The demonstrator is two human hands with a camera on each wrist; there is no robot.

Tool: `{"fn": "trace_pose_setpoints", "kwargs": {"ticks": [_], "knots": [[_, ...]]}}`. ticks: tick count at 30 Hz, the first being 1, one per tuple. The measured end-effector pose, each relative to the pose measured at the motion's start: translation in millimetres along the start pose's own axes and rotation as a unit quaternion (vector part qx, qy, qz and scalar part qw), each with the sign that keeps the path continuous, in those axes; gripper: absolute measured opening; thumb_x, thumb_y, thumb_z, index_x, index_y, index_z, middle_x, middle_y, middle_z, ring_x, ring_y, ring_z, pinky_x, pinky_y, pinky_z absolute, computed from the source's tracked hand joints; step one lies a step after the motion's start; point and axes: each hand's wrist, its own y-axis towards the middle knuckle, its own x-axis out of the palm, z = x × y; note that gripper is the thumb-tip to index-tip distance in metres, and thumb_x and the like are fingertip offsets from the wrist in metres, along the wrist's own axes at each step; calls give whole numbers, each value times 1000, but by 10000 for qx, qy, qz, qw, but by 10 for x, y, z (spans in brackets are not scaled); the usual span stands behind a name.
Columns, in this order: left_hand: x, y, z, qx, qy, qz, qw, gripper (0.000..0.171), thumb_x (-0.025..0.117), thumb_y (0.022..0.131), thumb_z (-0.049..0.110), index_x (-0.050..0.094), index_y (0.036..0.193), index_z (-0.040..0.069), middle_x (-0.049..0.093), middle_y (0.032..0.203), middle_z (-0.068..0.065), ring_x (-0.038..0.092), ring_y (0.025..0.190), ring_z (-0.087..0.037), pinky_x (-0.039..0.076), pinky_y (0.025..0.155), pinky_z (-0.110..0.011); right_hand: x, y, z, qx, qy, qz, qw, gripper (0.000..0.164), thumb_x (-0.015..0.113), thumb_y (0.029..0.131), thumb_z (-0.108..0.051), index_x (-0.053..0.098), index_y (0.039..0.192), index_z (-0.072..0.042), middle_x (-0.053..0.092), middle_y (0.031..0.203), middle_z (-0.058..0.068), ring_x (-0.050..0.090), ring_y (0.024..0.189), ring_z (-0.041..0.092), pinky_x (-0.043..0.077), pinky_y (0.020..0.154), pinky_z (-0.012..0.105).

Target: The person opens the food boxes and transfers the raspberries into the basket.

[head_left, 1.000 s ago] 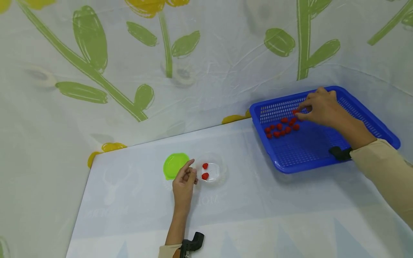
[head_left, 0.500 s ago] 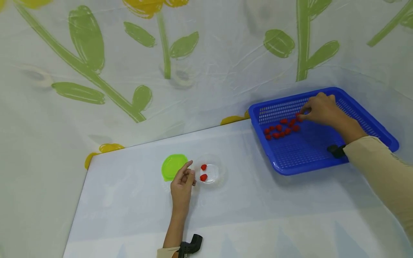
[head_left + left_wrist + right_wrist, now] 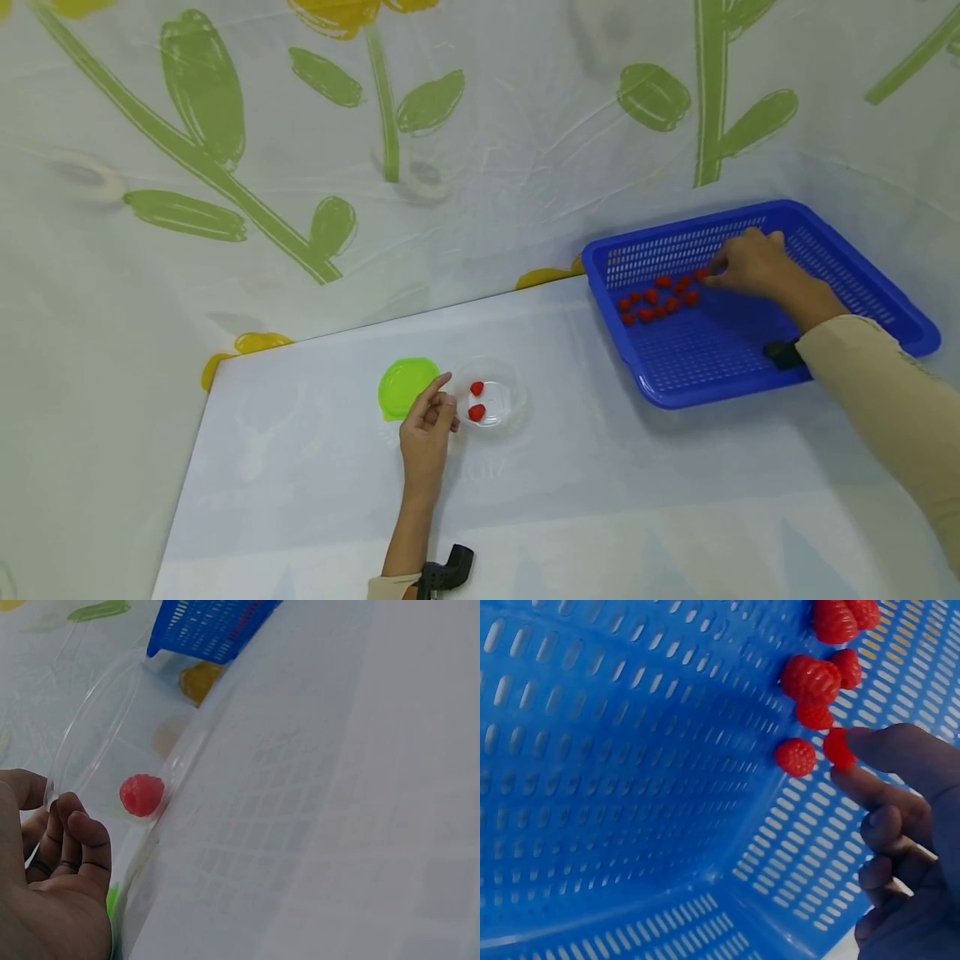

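In the head view my right hand (image 3: 753, 265) reaches into the blue basket (image 3: 645, 379). Thumb and index finger pinch a red raspberry (image 3: 839, 748), clearest in the right wrist view. Several other raspberries (image 3: 672, 305) lie beside it on the basket floor. Near the middle of the table, my left hand (image 3: 426, 437) is at the side of a clear plastic bowl (image 3: 510, 392). The left wrist view shows its fingers (image 3: 94, 829) pinching the bowl's rim. Two raspberries (image 3: 477, 412) lie inside this bowl; only one appears in the left wrist view.
A bright green lid (image 3: 401, 385) lies just left of the bowl, partly behind my left hand. The white-covered table (image 3: 300, 467) meets a flower-printed cloth wall (image 3: 525, 167) at the back. The basket stands against that wall at the right.
My right hand has come slightly lower and to the right inside the basket, the raspberry at its fingertips moving along. My left hand stays at the bowl.
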Motion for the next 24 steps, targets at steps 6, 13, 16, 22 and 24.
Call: {"fn": "trace_pose_setpoints", "kwargs": {"ticks": [6,13,16,22,24], "knots": [[-14,12,-8,29,63,41,10000,32,56,92,12,57,124,11,53,88,-12,52,69,-33,53,63,-28,44,27,4,-50,-23,19,10000,34,69,78,-32,72,91,-1,63,93,21,44,94,42,26,72,53],[-18,-28,-48,-6,157,-23,9999,33,56,92,13,56,125,12,54,88,-11,53,69,-31,53,64,-30,195,2,67,-40,-99,-61,9999,29,71,76,-28,72,88,-2,64,90,18,46,91,39,27,72,52],[-13,-27,-90,-4,133,-27,9999,33,56,92,14,56,125,13,54,88,-10,53,70,-31,53,64,-30,223,4,89,-52,-141,-54,9999,29,72,75,-29,72,87,-2,63,89,17,47,89,38,27,71,51],[-12,38,-310,-1,125,64,9999,33,57,92,21,57,124,22,54,89,-8,54,69,-27,52,63,-26,167,25,79,-32,-170,-163,9997,37,72,75,-34,71,91,-1,62,93,20,46,93,41,26,73,52],[-6,45,-324,-13,163,101,9998,32,57,91,24,58,123,25,54,89,-7,54,69,-24,52,63,-25,140,29,56,1,-161,-136,9998,39,72,75,-35,71,92,0,62,94,21,44,94,42,26,74,53]]}}
